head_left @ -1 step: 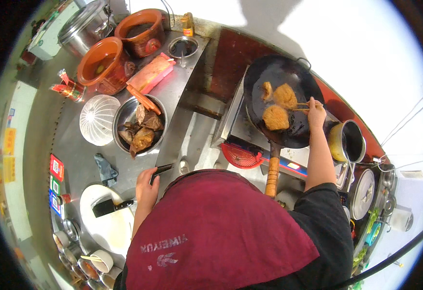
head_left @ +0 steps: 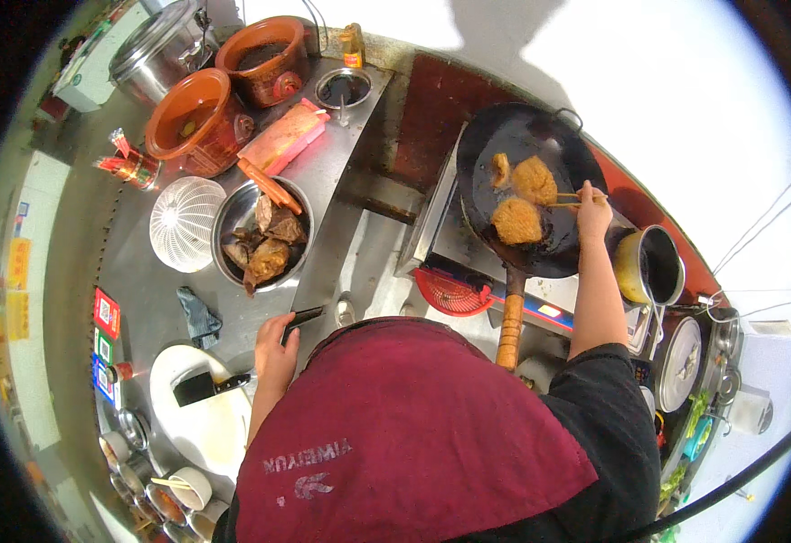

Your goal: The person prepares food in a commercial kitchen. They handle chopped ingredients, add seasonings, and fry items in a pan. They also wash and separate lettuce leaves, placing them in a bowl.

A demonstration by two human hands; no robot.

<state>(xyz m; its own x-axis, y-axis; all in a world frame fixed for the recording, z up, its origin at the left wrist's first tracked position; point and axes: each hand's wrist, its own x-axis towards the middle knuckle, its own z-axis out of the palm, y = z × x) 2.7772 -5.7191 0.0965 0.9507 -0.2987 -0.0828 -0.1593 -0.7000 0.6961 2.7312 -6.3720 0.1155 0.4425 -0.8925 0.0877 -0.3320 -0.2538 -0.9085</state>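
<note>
My right hand (head_left: 592, 214) is closed around a pair of wooden chopsticks (head_left: 564, 204) over a black wok (head_left: 540, 131). Their tips touch a golden-brown fried piece (head_left: 533, 178). Beside it in the wok lie another rounded fried piece (head_left: 516, 222) and a small curled one (head_left: 500, 170). The wok's wrapped wooden handle (head_left: 509, 333) points toward me. At the edge of the steel counter, my left hand (head_left: 276, 351) grips a slim, flat black object (head_left: 303, 318); its kind does not show. Near that hand a black-bladed cleaver (head_left: 198, 389) rests on a round white board (head_left: 178, 357).
Left of me, the steel counter (head_left: 142, 299) carries a bowl of brown meat pieces (head_left: 269, 253), a white mesh basket (head_left: 183, 222), brown clay pots (head_left: 198, 149), a pink container (head_left: 288, 136) and a cloth (head_left: 198, 319). A yellow pot (head_left: 635, 267) stands right of the wok.
</note>
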